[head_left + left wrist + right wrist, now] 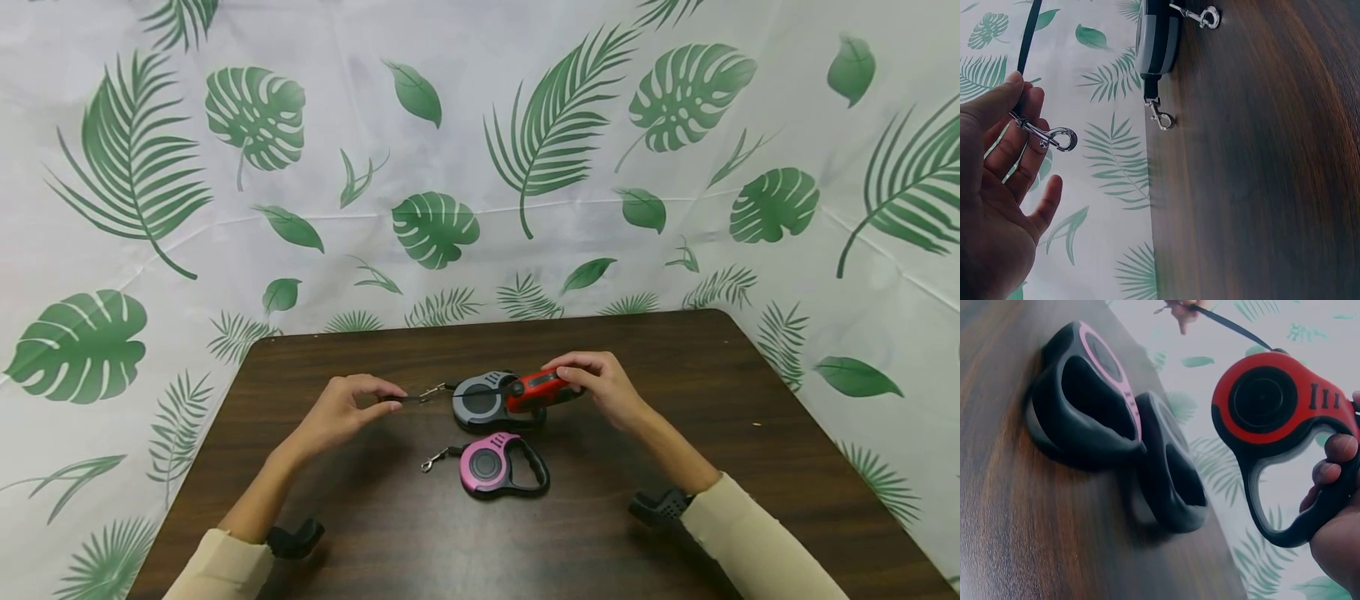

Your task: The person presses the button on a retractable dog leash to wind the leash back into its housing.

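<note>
My right hand (602, 387) grips the black handle of a red retractable dog leash (1259, 397), raised above the table. A black strap (1030, 39) runs out of its case across to my left hand (351, 406). There the thumb and forefinger pinch the strap just by its metal snap hook (1054, 135), which dangles past the fingers. Beneath the red leash lies a grey retractable leash (480, 402), partly hidden by it. A pink retractable leash (483, 467) rests nearer the front, its handle pointing right and its snap hook (427, 465) left.
All of this is over a dark wood-grain table (570, 542). Behind and beside it hangs a white cloth (337, 108) printed with green leaves. A black device (296, 540) sits at the left wrist, another black device (660, 507) at the right.
</note>
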Available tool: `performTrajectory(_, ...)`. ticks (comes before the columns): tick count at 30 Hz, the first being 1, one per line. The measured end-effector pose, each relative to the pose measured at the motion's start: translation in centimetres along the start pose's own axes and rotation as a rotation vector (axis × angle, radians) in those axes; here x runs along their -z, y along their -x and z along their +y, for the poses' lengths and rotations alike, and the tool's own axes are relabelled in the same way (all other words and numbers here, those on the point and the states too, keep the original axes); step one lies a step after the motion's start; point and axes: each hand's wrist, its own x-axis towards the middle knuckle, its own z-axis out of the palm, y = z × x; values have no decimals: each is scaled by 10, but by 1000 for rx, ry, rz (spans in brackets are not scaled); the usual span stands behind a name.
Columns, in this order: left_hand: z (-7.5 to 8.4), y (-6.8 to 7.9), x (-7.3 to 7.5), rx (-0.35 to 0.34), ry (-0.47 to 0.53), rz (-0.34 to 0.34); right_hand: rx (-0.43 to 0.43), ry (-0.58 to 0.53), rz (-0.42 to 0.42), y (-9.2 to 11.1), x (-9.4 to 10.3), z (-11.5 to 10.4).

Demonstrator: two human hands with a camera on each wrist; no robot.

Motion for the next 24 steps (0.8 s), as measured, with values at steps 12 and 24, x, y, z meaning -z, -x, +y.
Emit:
performTrajectory(12,6,-5,-10,5,34,-12,0,0,-16,-4,-12,-3)
performTrajectory(24,12,-11,-20,0,71,-34,-6,-18,-28,-7,-24,-3)
